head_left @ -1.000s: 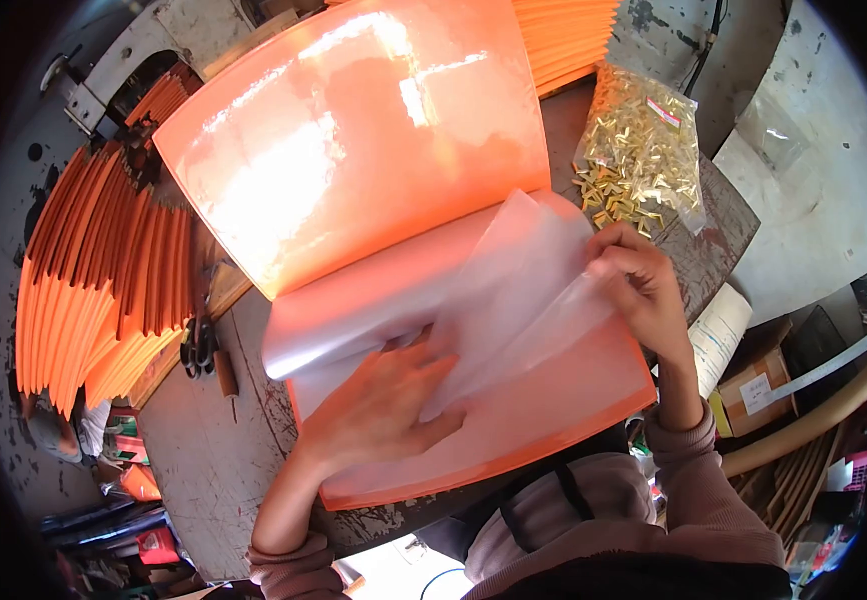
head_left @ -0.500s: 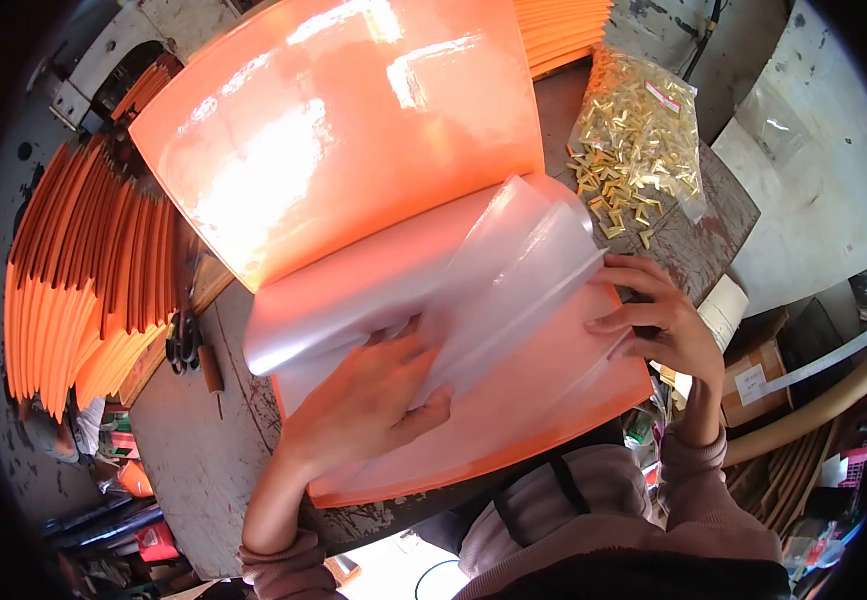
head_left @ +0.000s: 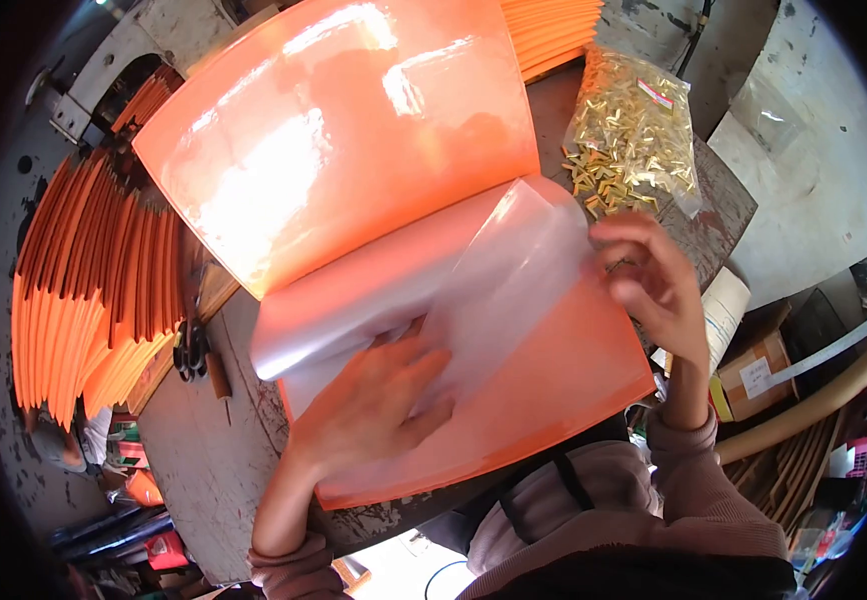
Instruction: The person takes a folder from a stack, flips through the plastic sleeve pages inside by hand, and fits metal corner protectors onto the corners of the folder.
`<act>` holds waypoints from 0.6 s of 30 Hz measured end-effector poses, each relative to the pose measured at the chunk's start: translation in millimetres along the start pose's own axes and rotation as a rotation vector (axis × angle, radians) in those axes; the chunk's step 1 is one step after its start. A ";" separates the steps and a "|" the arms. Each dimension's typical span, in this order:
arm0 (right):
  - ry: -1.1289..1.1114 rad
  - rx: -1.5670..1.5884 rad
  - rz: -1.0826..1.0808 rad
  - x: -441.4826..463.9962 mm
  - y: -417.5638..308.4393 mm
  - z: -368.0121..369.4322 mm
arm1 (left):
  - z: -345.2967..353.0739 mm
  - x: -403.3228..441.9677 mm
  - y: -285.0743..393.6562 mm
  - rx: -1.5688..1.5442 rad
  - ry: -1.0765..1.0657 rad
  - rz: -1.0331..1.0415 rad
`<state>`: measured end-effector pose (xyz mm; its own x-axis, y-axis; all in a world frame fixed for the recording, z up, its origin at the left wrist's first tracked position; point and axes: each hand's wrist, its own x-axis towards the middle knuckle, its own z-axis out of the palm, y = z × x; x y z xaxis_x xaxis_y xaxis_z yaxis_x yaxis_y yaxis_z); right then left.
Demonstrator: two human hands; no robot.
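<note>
An orange folder [head_left: 578,370] lies opened on the worktable, its glossy cover [head_left: 433,150] raised at the back. Several clear plastic sheets [head_left: 353,290] curl back from the lower panel towards the fold. My left hand [head_left: 368,405] rests on these sheets with fingers stretched and thumb apart; its fingertips are partly hidden at the curl. At the right edge, my right hand [head_left: 658,290] has its fingers bent around the edge of a clear sheet [head_left: 543,270]. Motion blurs those fingertips slightly.
Orange folders [head_left: 98,290] stand fanned at the left, with more folders [head_left: 553,35] behind. Black-handled scissors [head_left: 190,350] and a wooden-handled awl [head_left: 217,375] lie on the worktable [head_left: 213,460]. A plastic bag of gold metal corners [head_left: 638,125] spills at the back right.
My right hand has moved up and curled its fingers. The clear sheet's edge has swung up and left, baring more of the orange panel. My left hand stays nearly in place.
</note>
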<state>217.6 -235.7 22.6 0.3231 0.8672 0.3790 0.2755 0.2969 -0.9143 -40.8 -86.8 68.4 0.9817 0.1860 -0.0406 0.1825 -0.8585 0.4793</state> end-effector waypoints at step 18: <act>-0.121 -0.493 -0.173 -12.6 0.6 -0.5 | 3.9 0.9 -5.1 0.030 0.129 0.037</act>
<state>214.1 -246.7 17.3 0.1366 0.8706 0.4727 0.7175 0.2421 -0.6532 -40.6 -84.1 62.5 0.9730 0.2124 0.0906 0.1499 -0.8794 0.4519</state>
